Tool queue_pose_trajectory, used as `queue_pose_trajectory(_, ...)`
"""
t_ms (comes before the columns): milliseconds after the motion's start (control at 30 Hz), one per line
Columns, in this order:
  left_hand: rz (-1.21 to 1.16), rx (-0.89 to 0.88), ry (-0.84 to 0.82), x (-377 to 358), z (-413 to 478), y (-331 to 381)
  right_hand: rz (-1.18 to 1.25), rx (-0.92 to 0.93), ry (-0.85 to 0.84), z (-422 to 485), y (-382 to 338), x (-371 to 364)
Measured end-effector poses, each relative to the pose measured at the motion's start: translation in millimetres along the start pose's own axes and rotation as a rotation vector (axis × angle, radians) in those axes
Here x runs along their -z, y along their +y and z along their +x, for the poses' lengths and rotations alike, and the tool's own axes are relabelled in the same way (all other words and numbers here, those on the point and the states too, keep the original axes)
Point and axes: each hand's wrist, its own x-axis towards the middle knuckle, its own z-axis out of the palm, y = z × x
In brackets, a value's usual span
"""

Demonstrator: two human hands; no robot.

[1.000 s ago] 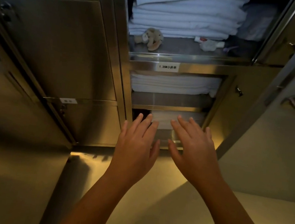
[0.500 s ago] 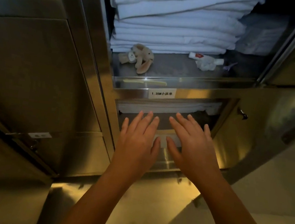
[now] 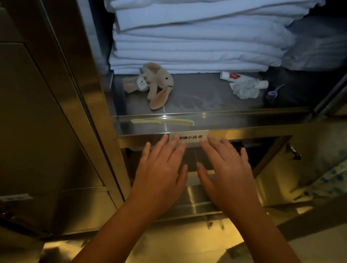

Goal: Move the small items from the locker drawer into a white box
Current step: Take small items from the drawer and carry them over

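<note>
A: Both hands have risen since the earlier frame. Head view: the left hand (image 3: pixel 160 171) and the right hand (image 3: pixel 226 172) now reach the labelled front edge (image 3: pixel 189 138) of the shelf (image 3: pixel 193 103), where before they were level with the compartment below it. State of each hand?

B: Left hand: fingers spread, palm down, grasping nothing. Right hand: the same, released and empty. The fingertips overlap the white label on that edge; whether they touch it cannot be told.

A: Location of the task items?

B: On the shelf, all well apart from the hands. A plush rabbit (image 3: pixel 152 83) lies at the left front, touching the stack of folded white linen (image 3: pixel 193 35) behind it. A small tube (image 3: pixel 231 76) lies right of centre, with a crumpled white item (image 3: pixel 246 90) just beside it. A purple item (image 3: pixel 274 91) lies further right; it is too small to identify. A pale comb (image 3: pixel 160 121) lies along the front lip.

A: Obstructions?

B: The linen stack fills the rear of the shelf. Closed steel doors (image 3: pixel 28 113) stand to the left. A patterned cloth (image 3: pixel 342 174) shows at the right.

A: Other differences from the earlier frame?

B: The shelf sits lower and nearer in view; the items on it have not shifted.
</note>
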Motion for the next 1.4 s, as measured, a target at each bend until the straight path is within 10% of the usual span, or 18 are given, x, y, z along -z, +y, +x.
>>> queue_pose_trajectory(900, 0.044, -0.047, 0.022, -129, 261, 35, 0.014, -0.034, -0.113, 200, 229, -39)
queue_pose_trajectory(1400, 0.042, -0.147, -0.164, -144, 294, 26, 0.151, 0.018, -0.207, 203, 240, -66)
